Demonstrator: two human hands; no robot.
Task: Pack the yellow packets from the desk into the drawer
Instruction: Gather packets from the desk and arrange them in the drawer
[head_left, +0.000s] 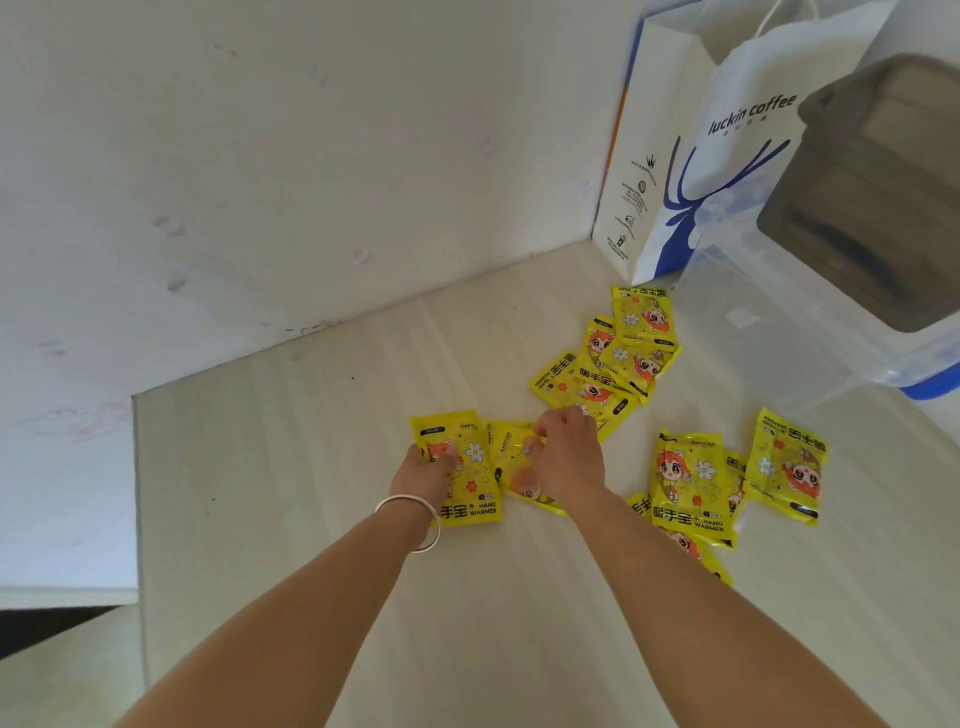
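Packets (631, 364) are strewn mid-frame right on the desk (311, 467), two gripped by curled fingers of left hand (428, 470) and right hand (569, 457); slippage from slick film is judged likely.

Yellow packets (691, 483) glossy plastic; desk (322, 467) matt pale woodgrain; bag (691, 156) white paper; bangle (415, 519) shiny metal.

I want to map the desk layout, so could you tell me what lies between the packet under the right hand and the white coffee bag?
In the head view, a pile of overlapping yellow packets lies there.
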